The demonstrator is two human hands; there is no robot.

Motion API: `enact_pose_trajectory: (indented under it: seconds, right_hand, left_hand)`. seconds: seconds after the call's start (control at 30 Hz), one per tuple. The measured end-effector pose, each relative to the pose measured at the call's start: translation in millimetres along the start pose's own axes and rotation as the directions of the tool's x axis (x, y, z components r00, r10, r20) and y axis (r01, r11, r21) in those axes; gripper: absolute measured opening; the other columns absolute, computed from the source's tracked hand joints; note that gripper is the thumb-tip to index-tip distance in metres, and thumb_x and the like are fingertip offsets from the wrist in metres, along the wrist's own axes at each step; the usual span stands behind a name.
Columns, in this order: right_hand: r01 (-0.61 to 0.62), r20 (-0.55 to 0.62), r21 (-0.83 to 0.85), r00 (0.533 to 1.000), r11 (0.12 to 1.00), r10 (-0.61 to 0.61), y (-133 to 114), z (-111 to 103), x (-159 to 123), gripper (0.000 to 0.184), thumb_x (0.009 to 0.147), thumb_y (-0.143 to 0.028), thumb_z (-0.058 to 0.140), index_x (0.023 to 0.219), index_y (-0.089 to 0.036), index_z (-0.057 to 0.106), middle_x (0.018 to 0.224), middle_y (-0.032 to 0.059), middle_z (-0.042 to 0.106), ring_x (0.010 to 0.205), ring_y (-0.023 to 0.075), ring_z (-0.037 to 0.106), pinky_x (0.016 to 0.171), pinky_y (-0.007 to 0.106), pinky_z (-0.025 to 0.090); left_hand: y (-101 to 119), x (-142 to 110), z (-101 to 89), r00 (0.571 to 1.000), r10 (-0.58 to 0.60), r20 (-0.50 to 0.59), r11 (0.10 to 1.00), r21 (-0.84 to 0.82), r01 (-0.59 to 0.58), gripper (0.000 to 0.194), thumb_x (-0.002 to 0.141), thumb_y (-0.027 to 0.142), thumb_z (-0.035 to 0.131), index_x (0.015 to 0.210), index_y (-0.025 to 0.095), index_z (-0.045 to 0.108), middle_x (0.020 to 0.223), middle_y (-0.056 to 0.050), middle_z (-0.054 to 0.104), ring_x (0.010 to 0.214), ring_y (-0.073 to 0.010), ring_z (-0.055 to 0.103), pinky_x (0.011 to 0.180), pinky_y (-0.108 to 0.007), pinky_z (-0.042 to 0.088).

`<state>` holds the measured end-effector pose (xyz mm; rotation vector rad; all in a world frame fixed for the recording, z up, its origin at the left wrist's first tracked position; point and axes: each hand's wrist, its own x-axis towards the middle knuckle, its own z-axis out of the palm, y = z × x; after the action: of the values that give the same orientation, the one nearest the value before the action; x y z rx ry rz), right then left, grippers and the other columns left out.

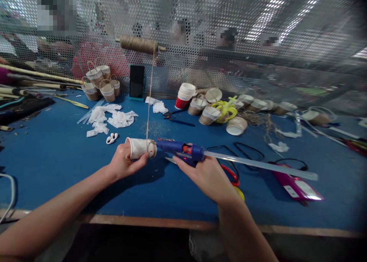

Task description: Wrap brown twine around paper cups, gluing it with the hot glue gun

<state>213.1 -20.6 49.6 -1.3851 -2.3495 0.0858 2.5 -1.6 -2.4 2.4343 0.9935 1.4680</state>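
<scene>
My left hand [126,160] grips a white paper cup [138,148] lying sideways, its open end toward the left. Brown twine circles the cup's base end, and one strand of twine [150,97] runs up to a spool [139,44] on a stick at the mesh panel. In my right hand [208,176] is a blue glue gun [179,147], its fingers wrapped round the handle. The nozzle points left, close to the twined end of the cup; whether it touches I cannot tell. A long clear glue stick [258,164] sticks out of the gun's back.
Scissors [231,174] with red handles lie under my right hand. Pliers [180,120] and white tissue scraps [122,118] are farther back. Small twine-covered baskets [107,90] stand at back left, more cups [210,114] at back right. A phone [137,81] leans on the mesh; a pink packet [298,183] lies right.
</scene>
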Motion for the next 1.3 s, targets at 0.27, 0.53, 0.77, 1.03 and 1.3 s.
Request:
enact_pose_trajectory:
  seconds: [0.27,0.53,0.77,1.03,1.3]
  right_hand:
    - [0.020,0.007,0.059,1.000,0.998,-0.020,0.2,-2.7,-1.9,0.017,0.079,-0.025,0.048,0.082,-0.016,0.063,0.078,0.0087,0.065,0.078,0.0226,0.062,0.069,0.033,0.049]
    - [0.007,0.012,0.014,1.000,1.000,-0.008,2.2,-3.1,-1.3,0.019,0.079,-0.025,0.048,0.083,-0.015,0.065,0.078,0.0102,0.066,0.078,0.0236,0.063,0.068,0.034,0.050]
    - [0.135,0.051,-0.157,0.990,0.978,-0.129,5.2,-0.8,-4.5,0.022,0.081,-0.023,0.047,0.089,-0.015,0.066,0.078,0.0107,0.066,0.075,0.0250,0.062,0.065,0.036,0.049]
    - [-0.024,0.035,0.006,0.999,1.000,0.024,-1.1,-5.4,-5.5,0.018,0.080,-0.025,0.049,0.086,-0.015,0.063,0.075,0.0074,0.065,0.071,0.0204,0.062,0.064,0.031,0.050]
    - [0.155,0.100,-0.189,0.985,0.970,-0.138,2.9,-5.5,-4.0,0.027,0.083,-0.022,0.042,0.092,-0.016,0.066,0.081,0.0115,0.066,0.077,0.0249,0.062,0.068,0.038,0.050]
  left_hand:
    - [-3.8,-1.4,0.1,1.000,-0.015,0.012,1.000,0.008,0.015,0.014,0.073,0.015,0.052,0.069,0.014,0.065,0.073,-0.010,0.073,0.067,-0.0174,0.067,0.061,-0.025,0.052]
    - [-2.5,-1.2,0.9,0.999,0.031,0.007,0.999,-0.024,-0.031,0.010,0.073,0.013,0.054,0.070,0.015,0.063,0.073,-0.008,0.072,0.067,-0.0163,0.067,0.064,-0.026,0.052]
    - [-4.1,-1.2,1.5,1.000,0.011,0.001,1.000,0.011,-0.011,0.013,0.073,0.016,0.052,0.067,0.015,0.063,0.067,-0.007,0.072,0.060,-0.0151,0.066,0.060,-0.025,0.051]
    - [-5.9,-2.6,0.5,0.998,-0.065,0.012,0.998,0.014,0.065,0.015,0.075,0.018,0.051,0.067,0.015,0.064,0.071,-0.008,0.072,0.064,-0.0161,0.066,0.060,-0.025,0.051]
    - [-2.9,-1.8,-0.1,0.999,-0.005,0.036,1.000,-0.019,0.005,0.012,0.074,0.016,0.052,0.069,0.015,0.064,0.072,-0.008,0.072,0.067,-0.0176,0.067,0.062,-0.028,0.053]
